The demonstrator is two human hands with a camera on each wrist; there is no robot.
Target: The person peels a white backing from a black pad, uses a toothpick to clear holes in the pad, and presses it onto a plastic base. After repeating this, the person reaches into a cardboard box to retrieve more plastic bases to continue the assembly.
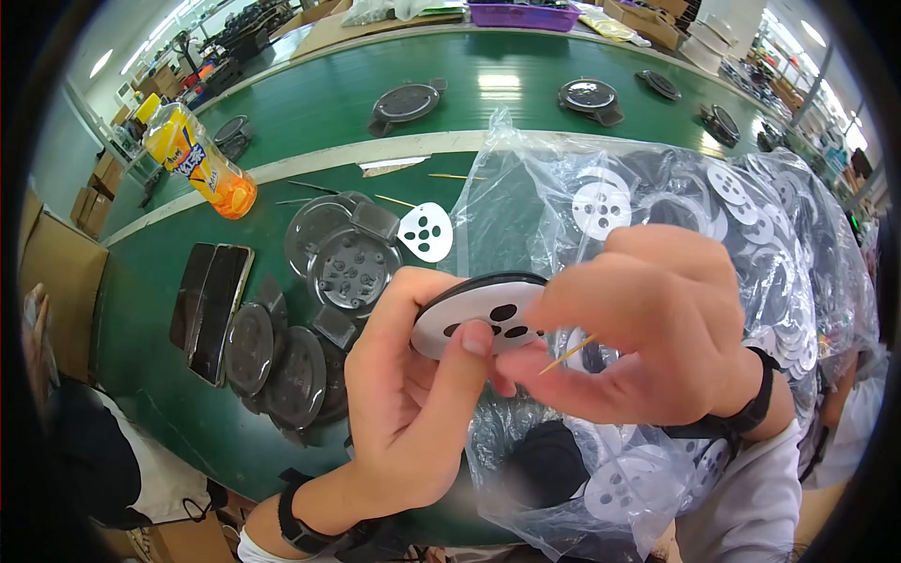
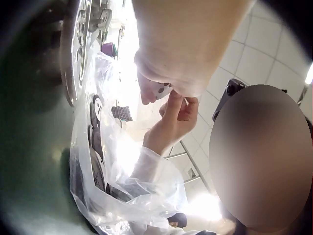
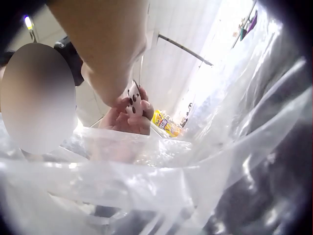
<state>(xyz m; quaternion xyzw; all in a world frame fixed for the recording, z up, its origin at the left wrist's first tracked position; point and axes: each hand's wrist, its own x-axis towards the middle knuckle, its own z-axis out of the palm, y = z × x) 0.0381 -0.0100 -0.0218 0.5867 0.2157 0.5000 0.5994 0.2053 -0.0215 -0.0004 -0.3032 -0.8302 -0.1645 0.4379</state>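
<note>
Holed white disc [image 1: 474, 308] held up beside the plastic bag [image 1: 511, 178]

Head: the left hand [image 1: 408, 413] grips the disc by the bag's left edge, thumb on the white face, tilted probably to show its holes. The right hand [image 1: 657, 328] curls at the disc's right rim, a wooden pick [image 1: 568, 355] held among its fingers, perhaps so it is handy. Left of the bag, dark round housings [image 1: 298, 375] lie on the counter [image 1: 188, 422], presumably for easy reach.

Left wrist: above the bag, the right hand's fingertips press together near the disc.

Right wrist: fingers cup the disc beyond the bag's film.
</note>
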